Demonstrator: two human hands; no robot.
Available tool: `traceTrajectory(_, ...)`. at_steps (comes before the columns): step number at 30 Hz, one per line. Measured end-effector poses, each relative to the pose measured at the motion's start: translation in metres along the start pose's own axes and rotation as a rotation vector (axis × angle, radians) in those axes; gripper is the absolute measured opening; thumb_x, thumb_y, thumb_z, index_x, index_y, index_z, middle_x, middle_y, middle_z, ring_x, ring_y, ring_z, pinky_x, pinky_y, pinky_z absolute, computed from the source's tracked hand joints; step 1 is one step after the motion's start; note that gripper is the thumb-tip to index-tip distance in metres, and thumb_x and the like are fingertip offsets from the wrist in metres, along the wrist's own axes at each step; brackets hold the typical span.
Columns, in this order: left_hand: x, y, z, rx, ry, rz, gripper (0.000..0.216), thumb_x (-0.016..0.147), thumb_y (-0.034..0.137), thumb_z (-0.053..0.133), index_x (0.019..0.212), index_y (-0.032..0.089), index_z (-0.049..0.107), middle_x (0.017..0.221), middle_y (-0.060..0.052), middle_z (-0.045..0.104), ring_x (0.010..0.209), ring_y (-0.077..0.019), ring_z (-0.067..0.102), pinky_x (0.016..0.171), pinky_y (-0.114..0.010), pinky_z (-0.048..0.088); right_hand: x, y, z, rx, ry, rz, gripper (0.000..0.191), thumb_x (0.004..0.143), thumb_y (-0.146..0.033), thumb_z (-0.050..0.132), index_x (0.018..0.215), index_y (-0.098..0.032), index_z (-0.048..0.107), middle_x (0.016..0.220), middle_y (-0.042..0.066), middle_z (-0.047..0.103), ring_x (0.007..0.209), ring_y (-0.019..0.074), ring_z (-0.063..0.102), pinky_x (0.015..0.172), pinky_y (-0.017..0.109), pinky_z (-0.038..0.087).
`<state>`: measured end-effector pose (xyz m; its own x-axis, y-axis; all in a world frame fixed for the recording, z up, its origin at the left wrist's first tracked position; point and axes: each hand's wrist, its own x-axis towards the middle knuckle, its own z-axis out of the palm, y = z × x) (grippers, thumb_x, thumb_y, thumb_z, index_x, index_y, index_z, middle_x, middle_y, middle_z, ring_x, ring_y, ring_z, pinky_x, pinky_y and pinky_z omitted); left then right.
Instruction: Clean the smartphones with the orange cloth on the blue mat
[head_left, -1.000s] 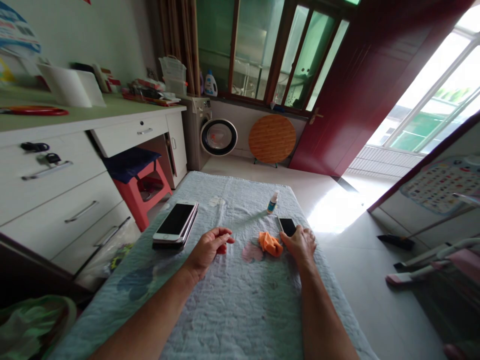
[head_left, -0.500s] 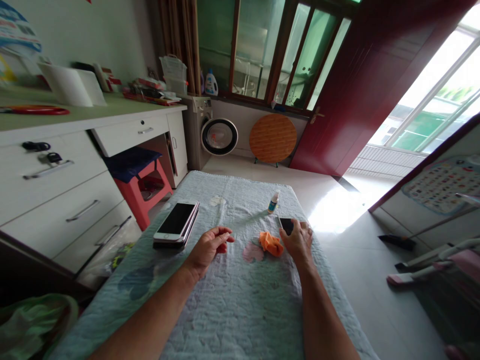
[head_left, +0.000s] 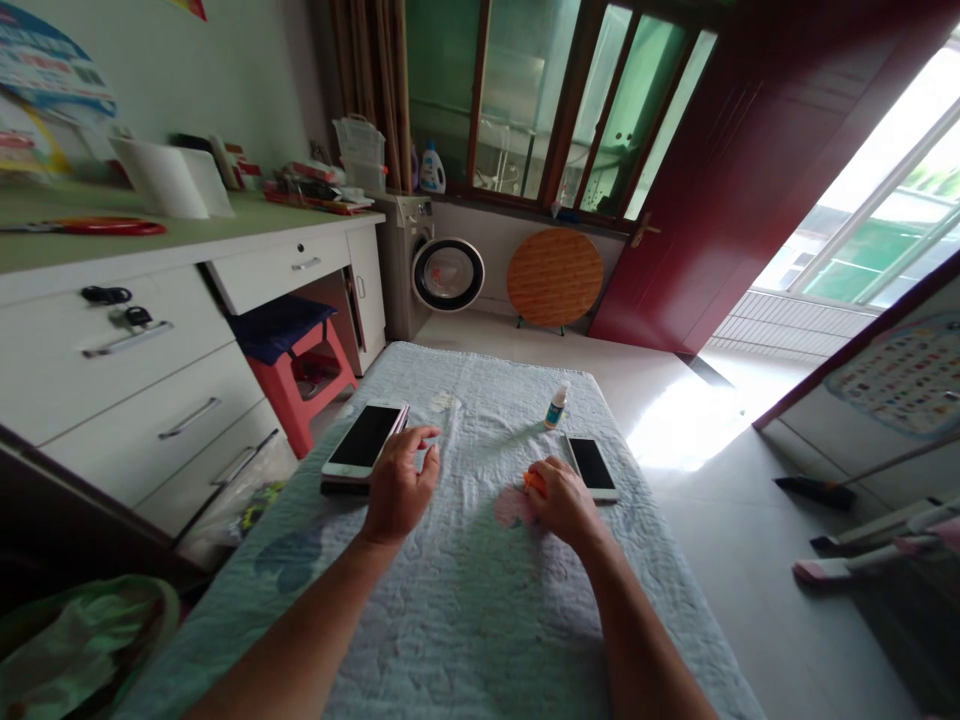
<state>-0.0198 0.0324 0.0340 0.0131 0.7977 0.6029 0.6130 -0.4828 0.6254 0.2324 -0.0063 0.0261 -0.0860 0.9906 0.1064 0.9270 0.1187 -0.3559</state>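
Observation:
My right hand (head_left: 564, 500) is closed over a crumpled orange cloth (head_left: 535, 482), most of which it hides. Just right of that hand a smartphone (head_left: 592, 465) with a dark screen lies flat. Behind them a small spray bottle (head_left: 556, 408) stands upright. My left hand (head_left: 405, 480) holds nothing, its fingers apart and curved, close beside the right edge of a stack of phones (head_left: 363, 440). The top phone is white-framed with its dark screen up; whether the hand touches the stack I cannot tell.
Everything lies on a quilted pale blue cloth (head_left: 465, 600) covering the table. To the left stand a red stool (head_left: 304, 400) and a white desk (head_left: 142, 390) with drawers. A washing machine (head_left: 409, 265) with its door open and a round wooden tabletop (head_left: 556, 278) are at the back.
My right hand has left the phone, moved left and closed on the orange cloth. My left hand has shifted toward the phone stack and its fingers have opened. The view has turned slightly left.

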Motion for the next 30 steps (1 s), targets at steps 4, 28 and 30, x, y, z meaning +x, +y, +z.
traceTrajectory(4, 0.013, -0.015, -0.013, 0.312, 0.056, 0.055, 0.028, 0.086, 0.022, 0.049, 0.11, 0.015, 0.061, 0.118, -0.012, 0.064, 0.111, -0.0283, 0.056, 0.1, -0.042, 0.039, 0.001, -0.004, 0.003, 0.009, 0.008, -0.024, 0.016, 0.091, -0.024, 0.049, 0.083, -0.019, 0.062, 0.084, 0.003, 0.059, 0.083, 0.0148, 0.054, 0.077, 0.024, 0.036)
traceTrajectory(28, 0.022, -0.034, -0.034, 0.742, -0.119, -0.255, 0.045, 0.082, 0.039, 0.058, 0.12, 0.013, 0.058, 0.119, -0.016, 0.06, 0.1, -0.0306, 0.063, 0.083, -0.038, 0.049, 0.002, -0.008, 0.005, -0.03, -0.02, 0.003, 0.023, 0.093, -0.03, 0.046, 0.077, -0.019, 0.058, 0.083, 0.003, 0.057, 0.079, 0.0143, 0.054, 0.072, 0.024, 0.035)
traceTrajectory(30, 0.022, -0.035, -0.034, 0.723, -0.105, -0.255, 0.046, 0.082, 0.038, 0.059, 0.121, 0.014, 0.057, 0.12, -0.016, 0.06, 0.102, -0.0306, 0.062, 0.085, -0.038, 0.049, 0.002, -0.008, 0.006, -0.032, -0.025, 0.005, 0.024, 0.094, -0.031, 0.046, 0.077, -0.02, 0.058, 0.084, 0.003, 0.057, 0.079, 0.0143, 0.054, 0.072, 0.024, 0.035)
